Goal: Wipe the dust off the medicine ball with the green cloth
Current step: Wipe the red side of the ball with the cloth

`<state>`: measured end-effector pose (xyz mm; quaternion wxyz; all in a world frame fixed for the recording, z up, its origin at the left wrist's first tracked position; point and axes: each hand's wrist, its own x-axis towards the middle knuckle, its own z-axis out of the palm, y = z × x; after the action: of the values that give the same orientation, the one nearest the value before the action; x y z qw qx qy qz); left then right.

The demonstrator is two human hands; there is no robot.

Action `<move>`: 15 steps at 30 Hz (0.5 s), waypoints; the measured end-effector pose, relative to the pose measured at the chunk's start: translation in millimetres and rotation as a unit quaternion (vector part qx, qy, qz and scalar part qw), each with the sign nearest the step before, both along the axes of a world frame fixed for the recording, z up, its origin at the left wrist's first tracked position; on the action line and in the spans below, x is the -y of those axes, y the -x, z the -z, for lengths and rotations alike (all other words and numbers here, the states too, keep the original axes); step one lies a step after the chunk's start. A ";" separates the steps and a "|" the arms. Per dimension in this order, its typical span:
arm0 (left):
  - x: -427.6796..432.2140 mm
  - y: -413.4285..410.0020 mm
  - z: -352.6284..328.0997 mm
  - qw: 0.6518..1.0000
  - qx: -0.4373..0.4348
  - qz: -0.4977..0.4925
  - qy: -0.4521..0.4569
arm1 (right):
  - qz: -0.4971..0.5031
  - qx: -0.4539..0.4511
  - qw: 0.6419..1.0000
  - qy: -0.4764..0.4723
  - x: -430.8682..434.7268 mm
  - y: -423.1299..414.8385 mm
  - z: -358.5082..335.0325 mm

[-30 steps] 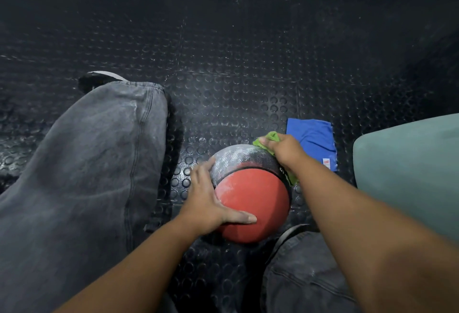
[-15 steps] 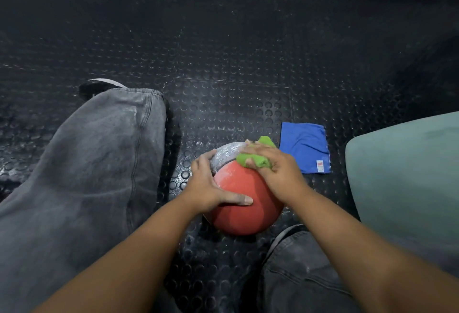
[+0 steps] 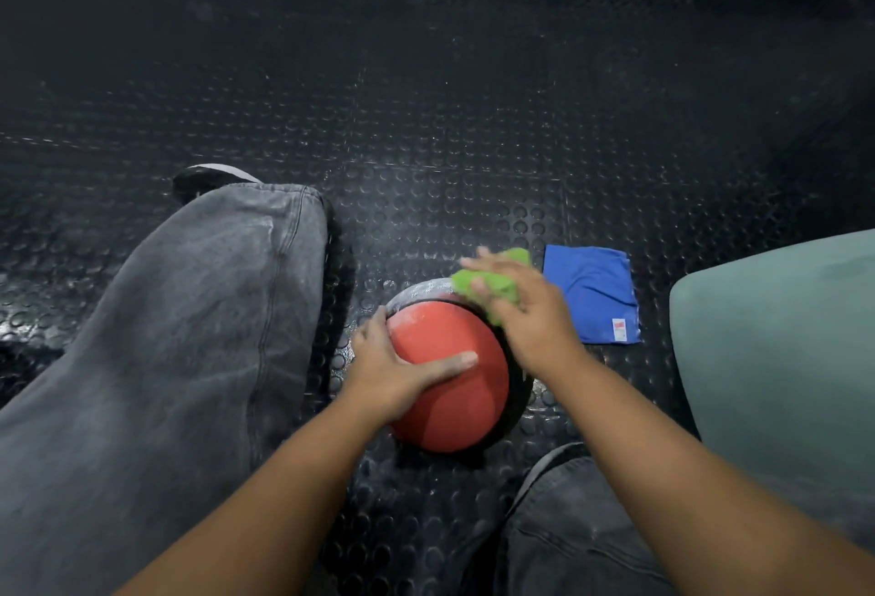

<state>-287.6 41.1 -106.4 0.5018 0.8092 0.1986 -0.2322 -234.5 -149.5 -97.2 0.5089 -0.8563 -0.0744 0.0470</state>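
Note:
The medicine ball [image 3: 450,387] lies on the black studded floor between my legs, red panel facing up, with a dusty grey panel at its far side. My left hand [image 3: 383,373] grips the ball's left side, fingers curved round its edge and thumb stretched across the red panel. My right hand [image 3: 535,325] holds the bunched green cloth [image 3: 497,285] against the ball's upper right edge. The cloth sticks out between and beyond the fingers, which are blurred.
A folded blue cloth [image 3: 592,292] lies flat on the floor just right of the ball. A teal cushioned seat [image 3: 781,349] fills the right edge. My left leg in grey jeans [image 3: 189,335] stretches left of the ball, and my right knee [image 3: 568,538] is below it.
My right hand swept the green cloth from the ball's far right edge across its top and back toward the upper right. The ball turned, showing more red. My left hand stayed on it.

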 end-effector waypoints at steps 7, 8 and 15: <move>2.5 -4.9 2.9 0.999 0.037 0.032 -0.025 | -0.028 -0.036 0.998 0.052 -4.7 -3.4 24.2; 2.4 -5.5 2.9 0.998 0.042 0.044 -0.029 | 0.013 -0.076 0.997 0.028 3.5 -6.6 26.2; 7.2 -3.2 3.2 0.991 0.063 0.097 -0.060 | 0.199 -0.224 0.951 -0.081 29.6 11.8 47.7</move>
<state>-284.4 33.9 -109.6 0.4387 0.8664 0.1013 -0.2160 -246.3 -179.1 -144.9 0.5789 -0.7774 0.2094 0.1292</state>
